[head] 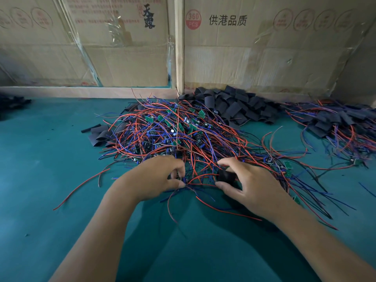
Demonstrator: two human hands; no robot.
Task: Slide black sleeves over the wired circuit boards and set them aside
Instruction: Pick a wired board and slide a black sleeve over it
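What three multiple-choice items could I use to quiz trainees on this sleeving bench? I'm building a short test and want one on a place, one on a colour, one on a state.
1. Where does the loose pile of black sleeves lie?
A. behind the wire heap, against the cardboard
B. on the near edge
C. in a tray

2. What colour is the table cover?
A. grey
B. teal green
C. white

3. What does the right hand hold?
A. nothing
B. scissors
C. a black sleeve

Answers: 1 A, the sleeves sit at the foot of the cardboard wall; 2 B, the cloth shows teal; 3 C, thumb and fingers curl round the sleeve.
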